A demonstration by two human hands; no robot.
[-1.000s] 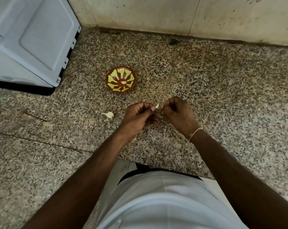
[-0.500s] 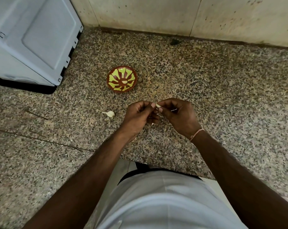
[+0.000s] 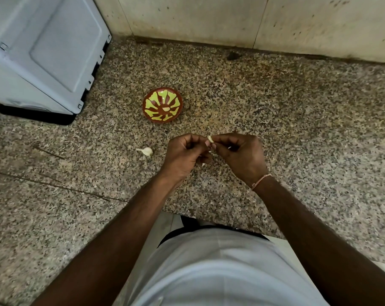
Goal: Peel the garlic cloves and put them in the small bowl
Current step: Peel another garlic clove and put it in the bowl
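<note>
2 hands are meeting over the speckled stone counter (image 3: 297, 133) as I am watching remotely: the left hand (image 3: 183, 156) and the right hand (image 3: 242, 156) are both pinching 1 garlic clove (image 3: 210, 139) between thumb and fingertips, holding it above the counter. Fingers on each hand are curling tight around it, and a pale scrap of skin (image 3: 203, 165) is hanging below the left hand. From the clove, the small bowl (image 3: 162, 104) is sitting at about 11 o'clock, near but apart, with what looks like 1 pale peeled clove (image 3: 165, 109) already lying in its centre. A second, unpeeled clove (image 3: 147, 151) is waiting on the counter at 9 o'clock from the hands. A grey appliance (image 3: 43, 51) is standing at 10 o'clock, against the wall.

I am judging the step in hand to be stripping the skin. Doing it well means anchoring the clove firmly with 1 hand while the other nails a loose edge and is pulling lengthwise, turning the clove so no papery patch is staying on before it is going to the bowl.
</note>
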